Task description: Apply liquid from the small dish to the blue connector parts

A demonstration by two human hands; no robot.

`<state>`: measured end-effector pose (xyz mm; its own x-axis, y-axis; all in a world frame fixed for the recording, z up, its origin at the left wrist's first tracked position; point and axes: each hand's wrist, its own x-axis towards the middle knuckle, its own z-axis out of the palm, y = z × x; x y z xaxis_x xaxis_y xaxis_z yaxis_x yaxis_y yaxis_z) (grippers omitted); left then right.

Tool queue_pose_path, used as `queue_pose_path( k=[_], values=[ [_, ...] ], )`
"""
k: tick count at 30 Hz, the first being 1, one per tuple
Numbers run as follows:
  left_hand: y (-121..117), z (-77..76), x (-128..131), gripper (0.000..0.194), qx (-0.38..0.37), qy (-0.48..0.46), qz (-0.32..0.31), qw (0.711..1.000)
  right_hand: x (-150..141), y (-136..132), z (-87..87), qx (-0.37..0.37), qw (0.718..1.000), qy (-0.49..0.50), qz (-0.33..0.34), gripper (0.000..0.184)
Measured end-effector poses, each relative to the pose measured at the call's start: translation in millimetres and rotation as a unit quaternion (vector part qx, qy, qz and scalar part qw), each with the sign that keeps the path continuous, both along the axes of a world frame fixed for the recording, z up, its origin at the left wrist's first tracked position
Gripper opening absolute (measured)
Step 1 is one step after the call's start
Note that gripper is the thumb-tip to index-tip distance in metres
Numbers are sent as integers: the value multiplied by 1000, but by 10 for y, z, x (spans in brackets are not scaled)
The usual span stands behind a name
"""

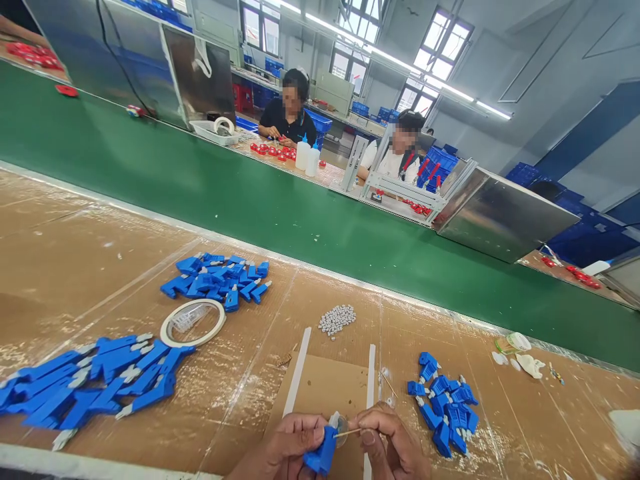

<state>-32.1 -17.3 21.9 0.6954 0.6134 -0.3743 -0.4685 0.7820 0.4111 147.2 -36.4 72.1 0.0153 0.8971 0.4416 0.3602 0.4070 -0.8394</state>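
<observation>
My left hand pinches a blue plastic part with a whitish tip, held above a brown cardboard sheet. Between thumb and fingers, my right hand grips a thin wooden stick, its end touching or very near the top of the blue part. A small clear round piece shows behind the stick; which hand supports it I cannot tell. Beyond the cardboard lies a heap of small grey pieces.
Blue parts lie in piles at the left, farther back and right. A tape roll rests between the left piles. An open jar stands right. Behind a green belt, two people sit near red parts.
</observation>
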Motion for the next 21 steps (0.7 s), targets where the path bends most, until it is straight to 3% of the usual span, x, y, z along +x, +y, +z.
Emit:
queue_pose_path(
  k=[16,21],
  values=[
    [-7,56,-11,40,-8,-4,5,1000,31,38,-16,63,992,-68,81,17],
    [-7,24,-10,36,-11,-11,7,1000,-2,27,0,54,994,-84,51,23]
  ],
)
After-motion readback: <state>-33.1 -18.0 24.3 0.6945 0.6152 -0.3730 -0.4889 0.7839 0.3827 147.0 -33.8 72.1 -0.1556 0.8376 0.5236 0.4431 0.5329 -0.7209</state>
